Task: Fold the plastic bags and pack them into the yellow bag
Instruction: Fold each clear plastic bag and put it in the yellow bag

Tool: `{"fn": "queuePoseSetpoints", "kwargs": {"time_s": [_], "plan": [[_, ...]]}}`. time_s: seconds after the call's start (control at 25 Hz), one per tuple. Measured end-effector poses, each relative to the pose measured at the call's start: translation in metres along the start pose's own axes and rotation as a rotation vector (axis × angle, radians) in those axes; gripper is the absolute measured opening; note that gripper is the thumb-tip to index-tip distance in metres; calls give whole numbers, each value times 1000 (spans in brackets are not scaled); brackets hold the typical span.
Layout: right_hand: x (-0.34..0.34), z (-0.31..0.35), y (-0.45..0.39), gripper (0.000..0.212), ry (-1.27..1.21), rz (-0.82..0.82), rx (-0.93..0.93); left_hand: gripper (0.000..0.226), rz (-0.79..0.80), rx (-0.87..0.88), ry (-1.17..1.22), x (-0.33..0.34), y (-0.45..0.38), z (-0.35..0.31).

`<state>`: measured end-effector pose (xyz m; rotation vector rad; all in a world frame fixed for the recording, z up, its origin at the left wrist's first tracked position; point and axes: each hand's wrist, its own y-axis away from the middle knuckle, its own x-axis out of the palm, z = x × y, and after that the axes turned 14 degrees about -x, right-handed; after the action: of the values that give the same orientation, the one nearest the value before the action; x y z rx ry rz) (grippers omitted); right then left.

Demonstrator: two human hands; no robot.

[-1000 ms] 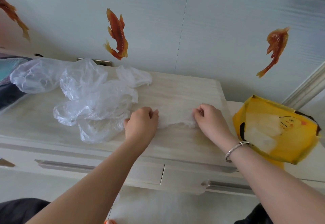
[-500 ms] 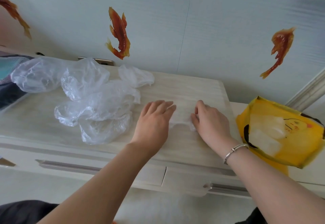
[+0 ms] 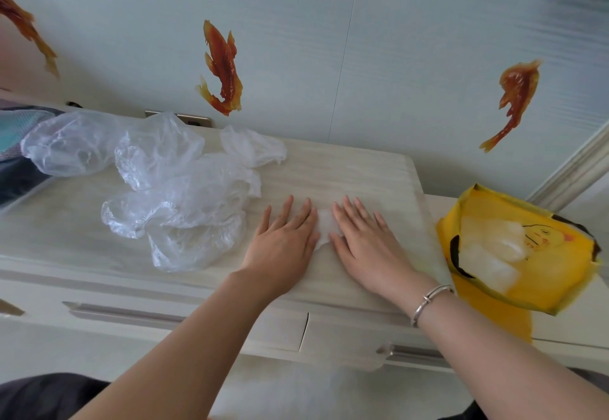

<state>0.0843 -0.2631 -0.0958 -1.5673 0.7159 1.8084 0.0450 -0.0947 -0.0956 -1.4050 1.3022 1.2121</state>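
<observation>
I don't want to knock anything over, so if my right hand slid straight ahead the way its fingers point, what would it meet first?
Likely nothing on the cabinet top: the right hand points across bare surface toward the wall, though depth is unclear.

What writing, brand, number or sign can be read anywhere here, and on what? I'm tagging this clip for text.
None: no readable text in the head view.
yellow bag: only a printed duck face and black shapes, no letters.
Fish decals on the wall: pictures only.
Clear plastic bags, the one under the left hand and right hand, and the cabinet top: unmarked.
</observation>
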Motion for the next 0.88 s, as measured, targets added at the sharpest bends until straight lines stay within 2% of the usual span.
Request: {"fn": "queuePoseSetpoints", "kwargs": {"time_s": [0.32, 0.44, 0.52, 0.6, 0.64, 0.76, 0.88], "plan": [[-2, -1, 0, 57, -12, 98, 54, 56, 74, -40, -25, -1, -2, 0], [-4, -3, 0, 56, -64, 114, 45, 56, 108, -43, 54, -2, -5, 1], [-7, -4, 3, 54, -204, 35, 31, 54, 75, -81, 274, -3, -7, 4], [-12, -5, 6, 50, -362, -142, 31, 45, -41, -175, 525, -8, -7, 8], [-17, -4, 7, 46, -391, -235, 36, 41, -96, -234, 554, -11, -5, 9], [-29, -1, 16, 34, -240, -399, -4, 32, -68, -407, 478, -22, 4, 11], [-31, 14, 31, 32, 2, -396, -149, 21, 49, -501, 427, -25, 11, 8]]}}
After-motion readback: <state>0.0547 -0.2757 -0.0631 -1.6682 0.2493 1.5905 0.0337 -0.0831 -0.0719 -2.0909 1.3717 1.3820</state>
